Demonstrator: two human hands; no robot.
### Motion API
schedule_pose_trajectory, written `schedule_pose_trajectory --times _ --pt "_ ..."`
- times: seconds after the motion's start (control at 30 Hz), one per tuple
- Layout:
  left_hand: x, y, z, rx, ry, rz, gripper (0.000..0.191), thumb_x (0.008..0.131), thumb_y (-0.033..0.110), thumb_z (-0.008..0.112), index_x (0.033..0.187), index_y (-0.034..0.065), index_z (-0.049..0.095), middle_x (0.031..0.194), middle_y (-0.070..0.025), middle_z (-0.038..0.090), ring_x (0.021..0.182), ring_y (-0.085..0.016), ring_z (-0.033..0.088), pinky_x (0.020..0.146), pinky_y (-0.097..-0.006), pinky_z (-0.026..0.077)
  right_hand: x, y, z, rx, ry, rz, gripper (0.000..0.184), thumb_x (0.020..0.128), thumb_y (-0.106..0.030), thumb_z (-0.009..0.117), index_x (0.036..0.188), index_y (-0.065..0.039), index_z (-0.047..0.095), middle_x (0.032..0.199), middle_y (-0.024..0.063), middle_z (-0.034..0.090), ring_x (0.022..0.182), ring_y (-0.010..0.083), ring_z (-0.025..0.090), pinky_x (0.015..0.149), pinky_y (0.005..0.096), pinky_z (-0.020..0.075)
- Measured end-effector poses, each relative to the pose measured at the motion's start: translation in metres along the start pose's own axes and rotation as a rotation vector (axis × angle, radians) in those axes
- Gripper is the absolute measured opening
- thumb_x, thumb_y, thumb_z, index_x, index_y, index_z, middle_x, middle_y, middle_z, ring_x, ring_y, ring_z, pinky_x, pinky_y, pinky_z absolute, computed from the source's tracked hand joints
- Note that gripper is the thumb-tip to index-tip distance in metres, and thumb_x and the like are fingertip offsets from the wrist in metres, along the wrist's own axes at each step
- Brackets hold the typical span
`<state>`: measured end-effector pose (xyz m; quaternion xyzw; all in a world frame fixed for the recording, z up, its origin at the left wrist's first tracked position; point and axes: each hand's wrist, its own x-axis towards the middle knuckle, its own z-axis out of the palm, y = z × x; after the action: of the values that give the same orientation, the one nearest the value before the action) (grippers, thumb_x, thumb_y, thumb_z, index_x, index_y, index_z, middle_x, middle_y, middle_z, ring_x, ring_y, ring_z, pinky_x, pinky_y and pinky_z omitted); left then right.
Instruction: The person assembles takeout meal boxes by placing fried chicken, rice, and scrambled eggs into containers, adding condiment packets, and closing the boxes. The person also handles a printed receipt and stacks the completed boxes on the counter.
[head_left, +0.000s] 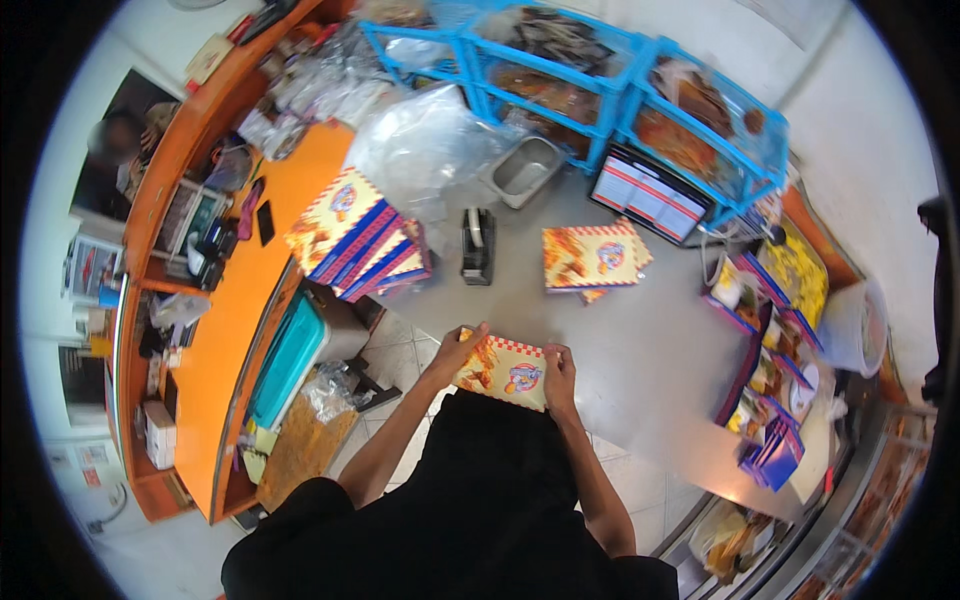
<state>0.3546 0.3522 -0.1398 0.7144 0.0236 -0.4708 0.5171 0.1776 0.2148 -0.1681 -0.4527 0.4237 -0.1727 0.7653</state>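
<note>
A printed cardboard food box with a red-and-white checked edge is held before my body, at the near edge of the metal table. My left hand grips its left end, thumb on top. At its right end, my right hand has hold of the other side. Beyond it on the table lies a small stack of like boxes. A larger stack of printed cartons leans in a fan at the left. Between the stacks stands a black stapler-like device.
A steel pan and clear plastic bags lie farther back. Blue crates line the wall behind a lit tablet. Filled food boxes stand at right near a plastic bucket. An orange counter runs along the left; a person is beyond it.
</note>
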Motion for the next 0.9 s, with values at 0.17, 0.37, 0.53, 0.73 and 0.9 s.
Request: schedule_pose_trajectory --times 0.17,0.37,0.53,0.73,0.9 --pt "0.023 -0.007 -0.069 -0.203 0.089 0.088 0.057 0.085 0.044 0.077 0.111 -0.0044 0.062 0.098 -0.0101 0.069 0.086 -0.016 0.067 0.079 -0.0304 0.056 0.069 0.014 0.064 -0.641 -0.100 -0.298 0.038 0.099 -0.031 0.061 0.117 0.003 0.062 0.098 0.0135 0.068 0.088 0.0174 0.061 0.083 0.0308 0.0489" --pt "0.088 -0.044 -0.100 0.128 0.099 0.191 0.063 0.080 0.052 0.080 0.119 0.0078 0.058 0.119 -0.0122 0.059 0.111 -0.020 0.054 0.098 -0.0371 0.044 0.168 -0.003 0.138 -0.150 -0.190 0.003 0.039 0.094 -0.025 0.071 0.121 0.003 0.065 0.115 0.0054 0.069 0.104 0.0132 0.060 0.090 0.0298 0.0472" --pt "0.111 -0.038 -0.093 0.106 0.104 0.326 0.071 0.075 0.065 0.076 0.109 0.0049 0.059 0.107 -0.0091 0.062 0.099 -0.023 0.060 0.093 -0.0351 0.048 0.122 -0.045 0.164 0.058 -0.235 -0.052 0.027 0.092 -0.017 0.069 0.109 0.003 0.070 0.093 0.0039 0.069 0.075 0.0166 0.063 0.064 0.0339 0.0510" --pt "0.100 0.011 -0.082 -0.155 0.070 0.082 0.065 0.079 0.063 0.074 0.106 0.0045 0.066 0.097 -0.0067 0.069 0.087 -0.017 0.066 0.080 -0.0323 0.052 -0.006 -0.001 0.096 -0.680 -0.434 0.139 0.017 0.086 -0.002 0.069 0.103 -0.001 0.071 0.084 0.0010 0.066 0.077 0.0125 0.062 0.073 0.0307 0.0518" --pt "0.057 0.020 -0.095 -0.378 -0.399 -0.113 0.066 0.084 0.060 0.070 0.117 0.0038 0.062 0.106 -0.0076 0.068 0.090 -0.016 0.068 0.078 -0.0298 0.056 0.008 0.030 0.045 -0.724 -0.432 -0.195 0.033 0.092 -0.019 0.065 0.117 0.002 0.065 0.098 0.0082 0.070 0.079 0.0183 0.064 0.072 0.0336 0.0522"
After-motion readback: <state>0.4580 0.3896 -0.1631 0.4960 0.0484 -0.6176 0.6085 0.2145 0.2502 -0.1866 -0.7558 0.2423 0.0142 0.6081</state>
